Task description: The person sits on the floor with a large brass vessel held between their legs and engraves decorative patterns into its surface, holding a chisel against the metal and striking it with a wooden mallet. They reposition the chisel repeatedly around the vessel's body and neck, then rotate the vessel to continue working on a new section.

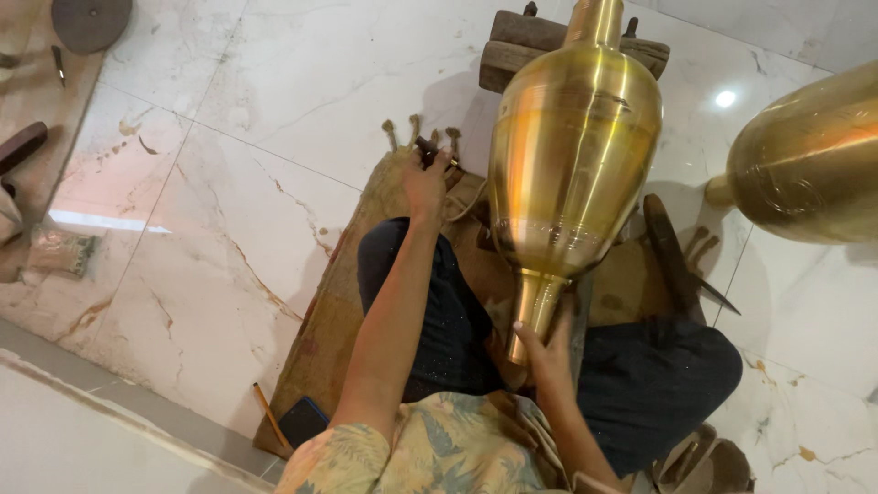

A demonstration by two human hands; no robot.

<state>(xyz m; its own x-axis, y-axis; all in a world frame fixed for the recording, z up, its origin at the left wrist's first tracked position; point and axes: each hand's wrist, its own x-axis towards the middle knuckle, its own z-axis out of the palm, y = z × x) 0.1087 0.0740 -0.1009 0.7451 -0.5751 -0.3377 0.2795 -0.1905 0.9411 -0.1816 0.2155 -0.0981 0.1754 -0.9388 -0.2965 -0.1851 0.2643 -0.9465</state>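
A large polished brass vase (pixel 572 155) lies lengthwise between my legs, its narrow neck toward me and its far end resting on a wooden block (pixel 512 50). My right hand (pixel 547 352) grips the neck near its lip. My left hand (pixel 426 183) reaches forward to the far edge of the brown mat (pixel 329 338) and closes on a small dark tool (pixel 430 151) lying there.
A second brass vessel (pixel 809 165) sits at the right on the white marble floor (pixel 256 110). A dark file-like tool (pixel 672 256) lies beside my right leg. A pencil (pixel 271 416) and a dark phone (pixel 304 421) rest at the mat's near corner. A round disc (pixel 90 23) lies top left.
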